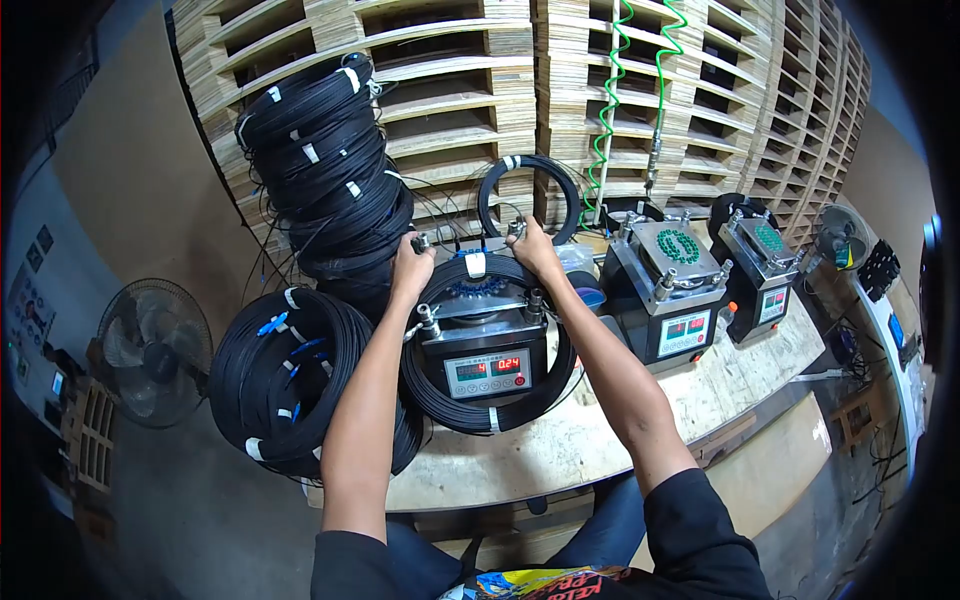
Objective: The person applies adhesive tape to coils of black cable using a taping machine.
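A machine with a red-lit digital display [487, 372] stands in front of me, its top plate holding blue connectors [478, 287]. Around it hangs a coil of black cable [493, 420] with white tape bands. At the machine's back left corner, my left hand [411, 268] is closed on a metal knob [421, 242]. My right hand [538, 252] grips the matching knob [516, 229] at the back right corner. Two front knobs, left [428, 318] and right [535, 300], stand free of my hands. My fingers partly hide the rear knobs.
Stacked black cable coils [325, 180] rise at the back left, with more coils [235, 400] below. Two similar machines, one nearer [672, 290] and one farther [762, 265], stand to the right. Behind are wooden pallets [440, 100] and a hanging green air hose [605, 110]. A fan [155, 350] stands left.
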Available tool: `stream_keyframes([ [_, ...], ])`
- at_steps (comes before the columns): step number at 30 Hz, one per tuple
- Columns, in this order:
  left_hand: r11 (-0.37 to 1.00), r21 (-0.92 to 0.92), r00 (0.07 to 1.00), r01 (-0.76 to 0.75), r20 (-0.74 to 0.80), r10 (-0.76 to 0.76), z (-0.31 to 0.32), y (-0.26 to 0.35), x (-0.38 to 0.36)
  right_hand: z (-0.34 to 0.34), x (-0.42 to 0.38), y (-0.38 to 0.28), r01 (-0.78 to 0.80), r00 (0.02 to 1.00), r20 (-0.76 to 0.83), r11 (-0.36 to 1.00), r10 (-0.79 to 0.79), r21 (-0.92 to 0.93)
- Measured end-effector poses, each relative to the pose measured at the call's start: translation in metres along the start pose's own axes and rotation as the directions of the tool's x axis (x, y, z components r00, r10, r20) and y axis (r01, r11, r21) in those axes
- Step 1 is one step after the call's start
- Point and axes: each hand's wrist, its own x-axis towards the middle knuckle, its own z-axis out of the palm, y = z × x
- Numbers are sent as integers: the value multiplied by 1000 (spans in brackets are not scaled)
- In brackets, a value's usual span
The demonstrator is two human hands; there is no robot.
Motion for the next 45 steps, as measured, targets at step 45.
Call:
stream_keyframes([
  [45,999,-19,999,45,-12,-46,-3,7,-5,-1,-2,3,68,998,-6,997,-67,32],
])
